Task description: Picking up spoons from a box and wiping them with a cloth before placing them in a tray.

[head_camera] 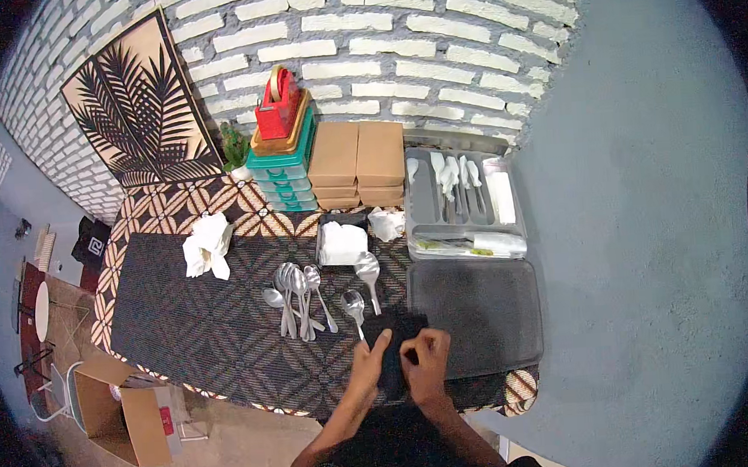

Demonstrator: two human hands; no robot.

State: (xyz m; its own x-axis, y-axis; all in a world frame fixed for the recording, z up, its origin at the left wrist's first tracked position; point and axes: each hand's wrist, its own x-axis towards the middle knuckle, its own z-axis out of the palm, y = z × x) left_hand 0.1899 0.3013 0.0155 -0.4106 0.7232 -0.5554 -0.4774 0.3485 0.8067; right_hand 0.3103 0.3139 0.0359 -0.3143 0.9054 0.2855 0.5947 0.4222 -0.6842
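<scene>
Between both hands, at the front of the table, is a black item [391,361], perhaps a cloth; its exact kind cannot be told. My left hand [370,365] grips its left side with the thumb on top. The curled fingers of my right hand [425,362] pinch its right side. Just beyond lie a serving spoon [368,269] and a smaller metal spoon [352,304], whose handle end is near my left hand. Further left, several metal spoons [299,289] lie in a loose pile. A dark translucent lid [475,311] rests to the right of my right hand.
Behind the lid stands a grey cutlery tray [424,217] with wrapped cutlery. White tissues [342,243] fill a black holder; crumpled tissue [208,247] lies left. Brown cardboard boxes [334,155], a teal drawer unit [283,184] and a red tape dispenser [276,111] line the brick wall.
</scene>
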